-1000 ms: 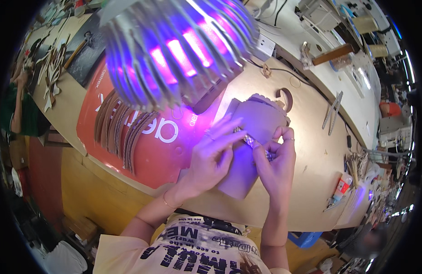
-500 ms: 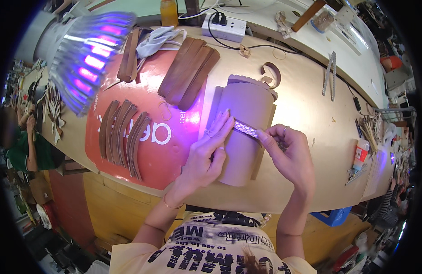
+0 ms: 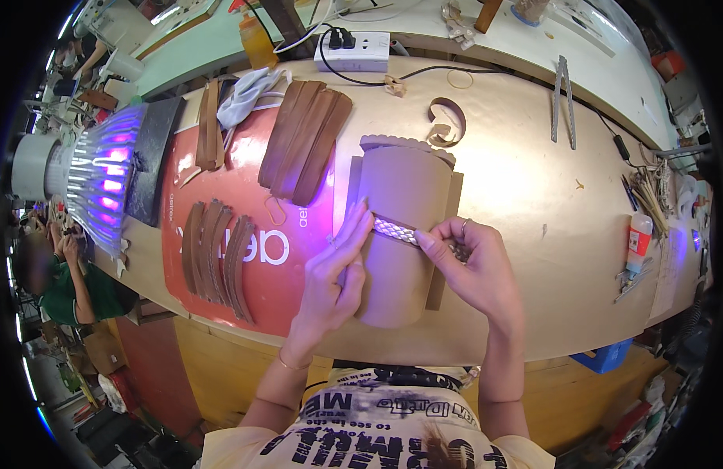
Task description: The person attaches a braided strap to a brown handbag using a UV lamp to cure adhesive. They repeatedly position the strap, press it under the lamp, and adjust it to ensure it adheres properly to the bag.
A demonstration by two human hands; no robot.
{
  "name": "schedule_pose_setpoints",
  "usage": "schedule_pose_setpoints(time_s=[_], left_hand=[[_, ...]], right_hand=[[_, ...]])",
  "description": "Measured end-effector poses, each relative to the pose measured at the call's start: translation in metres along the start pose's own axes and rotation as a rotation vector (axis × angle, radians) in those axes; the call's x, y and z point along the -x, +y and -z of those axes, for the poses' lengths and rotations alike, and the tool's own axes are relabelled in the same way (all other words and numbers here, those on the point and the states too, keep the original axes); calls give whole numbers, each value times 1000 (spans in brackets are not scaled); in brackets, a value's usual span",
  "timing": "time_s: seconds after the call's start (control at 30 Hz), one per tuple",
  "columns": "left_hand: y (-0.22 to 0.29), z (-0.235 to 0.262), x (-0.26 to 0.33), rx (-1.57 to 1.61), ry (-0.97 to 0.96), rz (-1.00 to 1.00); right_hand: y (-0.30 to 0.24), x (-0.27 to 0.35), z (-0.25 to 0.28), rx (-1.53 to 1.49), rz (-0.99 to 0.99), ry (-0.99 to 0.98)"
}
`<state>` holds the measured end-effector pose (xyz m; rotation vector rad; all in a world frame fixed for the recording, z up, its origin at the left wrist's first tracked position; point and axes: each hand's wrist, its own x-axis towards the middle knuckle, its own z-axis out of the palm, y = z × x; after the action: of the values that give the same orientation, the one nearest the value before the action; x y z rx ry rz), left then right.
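A tan cardboard-coloured cylinder (image 3: 392, 289) lies on the table before me, its far end ringed by a scalloped edge. Across its top runs a silvery braided strip (image 3: 394, 230) with a dark band along its edge. My left hand (image 3: 330, 273) lies against the cylinder's left side, fingers stretched out, the fingertips at the strip's left end. On the other side my right hand (image 3: 482, 270) is closed, pinching the strip between thumb and fingers. More of the braid shows under those fingers; its far end is hidden.
Brown leather strips (image 3: 303, 141) and several shorter curved strips (image 3: 213, 250) lie on a red sheet (image 3: 283, 301). A lamp (image 3: 103, 180) glows purple at left. Beyond are a curled strip (image 3: 447, 121), a power strip (image 3: 353, 53) and tweezers (image 3: 563, 102). A bottle (image 3: 637, 242) stands right.
My view has shifted, so the table things appear moved and the lamp sits farther left. Both hands keep their places on the cylinder and braided strip.
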<state>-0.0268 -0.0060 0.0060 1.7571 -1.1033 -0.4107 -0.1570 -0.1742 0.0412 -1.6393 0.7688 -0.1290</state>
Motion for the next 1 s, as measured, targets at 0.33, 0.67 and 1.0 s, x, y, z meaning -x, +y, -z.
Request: schedule_pose_setpoints(time_s=[0.33, 0.67, 1.0], left_hand=[[4, -2, 4, 11, -3, 99], [4, 12, -3, -11, -81, 51], [36, 8, 15, -323, -41, -106]], right_hand=[[38, -2, 3, -90, -113, -10], [52, 1, 5, -283, -78, -36], [31, 10, 6, -118, 28, -60]])
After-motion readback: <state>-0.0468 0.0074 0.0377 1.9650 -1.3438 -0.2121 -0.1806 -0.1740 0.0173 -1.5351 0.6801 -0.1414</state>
